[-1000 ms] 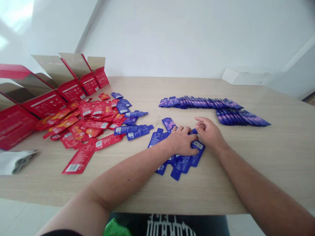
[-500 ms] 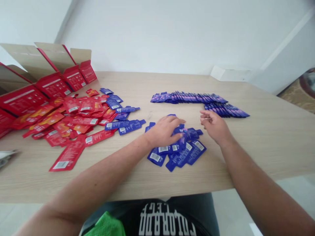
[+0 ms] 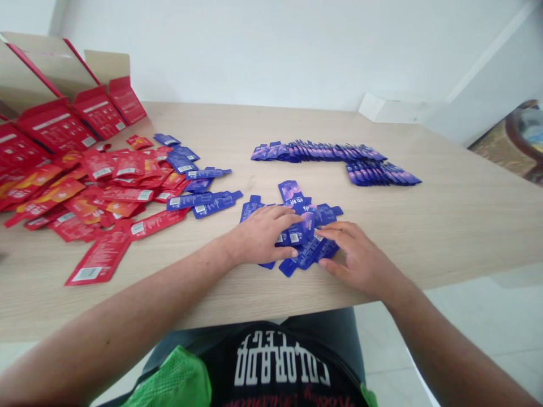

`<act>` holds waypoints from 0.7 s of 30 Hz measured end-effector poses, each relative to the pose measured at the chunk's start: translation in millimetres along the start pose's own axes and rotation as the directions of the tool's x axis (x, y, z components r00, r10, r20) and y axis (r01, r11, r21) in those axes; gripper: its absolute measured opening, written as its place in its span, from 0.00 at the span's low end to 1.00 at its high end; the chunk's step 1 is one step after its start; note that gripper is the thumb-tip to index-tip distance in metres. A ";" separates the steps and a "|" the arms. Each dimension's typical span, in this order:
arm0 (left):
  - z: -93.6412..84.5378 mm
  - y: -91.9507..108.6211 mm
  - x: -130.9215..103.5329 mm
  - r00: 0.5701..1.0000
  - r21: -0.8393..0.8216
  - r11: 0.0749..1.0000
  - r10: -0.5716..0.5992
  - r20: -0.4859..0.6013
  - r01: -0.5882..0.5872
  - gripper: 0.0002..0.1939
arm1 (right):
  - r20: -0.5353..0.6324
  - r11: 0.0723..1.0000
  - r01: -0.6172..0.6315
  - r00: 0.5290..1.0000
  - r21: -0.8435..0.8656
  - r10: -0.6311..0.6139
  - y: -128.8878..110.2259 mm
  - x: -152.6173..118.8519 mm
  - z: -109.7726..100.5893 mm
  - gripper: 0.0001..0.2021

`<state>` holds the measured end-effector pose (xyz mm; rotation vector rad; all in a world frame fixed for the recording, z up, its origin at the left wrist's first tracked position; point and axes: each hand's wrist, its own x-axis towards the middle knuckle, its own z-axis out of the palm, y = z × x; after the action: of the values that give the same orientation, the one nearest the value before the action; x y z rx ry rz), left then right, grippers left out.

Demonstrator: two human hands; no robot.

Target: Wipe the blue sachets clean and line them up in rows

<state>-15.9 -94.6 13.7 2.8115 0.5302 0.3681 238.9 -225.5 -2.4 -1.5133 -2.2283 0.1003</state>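
Observation:
A loose pile of blue sachets (image 3: 306,257) lies on the wooden table near its front edge. Over the pile's left side rests my left hand (image 3: 268,234), open with its fingers spread and nothing held. At the pile's right side my right hand (image 3: 354,257) is open, thumb and fingers apart, fingertips at the sachets. Behind the pile, a long overlapping row of blue-purple sachets (image 3: 318,152) lies on the table, with a shorter row (image 3: 382,173) adjoining its right end.
At the left lies a heap of red sachets (image 3: 123,194), with several blue sachets (image 3: 212,203) along its right side. Open red boxes (image 3: 57,127) stand behind the heap. A white box (image 3: 392,108) sits by the wall on the table (image 3: 458,226).
My right hand has moved from beside the short row down to the pile's right side and opened. My left hand has slid slightly toward me on the pile. The whole view has shifted.

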 end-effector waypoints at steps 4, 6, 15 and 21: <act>15.5 -2.6 12.7 0.998 0.067 0.998 0.006 0.066 -0.011 0.35 | 0.064 0.995 0.015 0.998 -0.095 -0.009 -12.3 1.3 12.1 0.34; 17.2 -5.9 11.6 0.997 0.083 0.996 -0.020 0.071 0.014 0.33 | 0.071 0.990 0.000 0.997 -0.138 0.010 -16.7 0.3 18.6 0.38; 0.3 -20.6 -12.6 0.998 0.057 0.998 -0.029 0.061 0.026 0.29 | 0.067 0.967 -0.014 0.997 -0.255 0.032 -28.8 21.5 28.7 0.30; -4.7 -29.9 -31.1 0.997 0.013 0.998 -0.068 0.036 0.068 0.33 | 0.084 0.962 0.019 0.996 -0.271 0.005 -20.8 35.4 28.6 0.15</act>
<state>-54.9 -78.7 3.2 2.7970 0.6203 0.2999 198.8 -196.8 -10.7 -1.6689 -2.3925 -0.1543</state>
